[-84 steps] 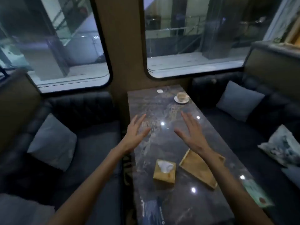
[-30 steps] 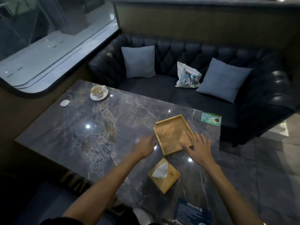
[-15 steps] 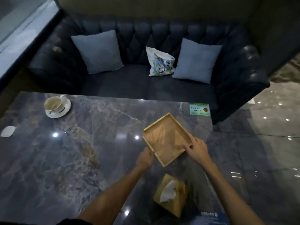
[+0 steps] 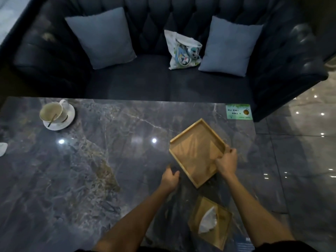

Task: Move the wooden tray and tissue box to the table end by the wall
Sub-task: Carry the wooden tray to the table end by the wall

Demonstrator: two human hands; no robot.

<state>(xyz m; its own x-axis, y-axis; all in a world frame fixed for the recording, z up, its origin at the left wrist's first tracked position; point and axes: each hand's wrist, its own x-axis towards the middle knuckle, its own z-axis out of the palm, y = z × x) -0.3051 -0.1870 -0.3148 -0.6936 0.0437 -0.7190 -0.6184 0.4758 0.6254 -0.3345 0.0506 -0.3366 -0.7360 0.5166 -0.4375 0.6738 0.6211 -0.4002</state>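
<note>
The square wooden tray point(image 4: 195, 149) lies empty and skewed on the dark marble table point(image 4: 109, 160), near its right end. My right hand point(image 4: 227, 163) grips the tray's near-right rim, with fingers curled over the edge. My left hand point(image 4: 171, 177) is curled against the tray's near-left rim. The wooden tissue box point(image 4: 218, 231), with a white tissue sticking out, stands on the table just below the tray, between my forearms.
A cup on a saucer point(image 4: 56, 115) sits at the table's far left, with a small white object point(image 4: 2, 148) beyond it. A green card point(image 4: 239, 111) lies at the far right corner. A dark sofa point(image 4: 154, 84) with pillows and a tote bag point(image 4: 181, 50) faces me.
My view swung from the window wall to the table's right end. Both hands came down from above the table onto the tray and closed on its two near rims.
</note>
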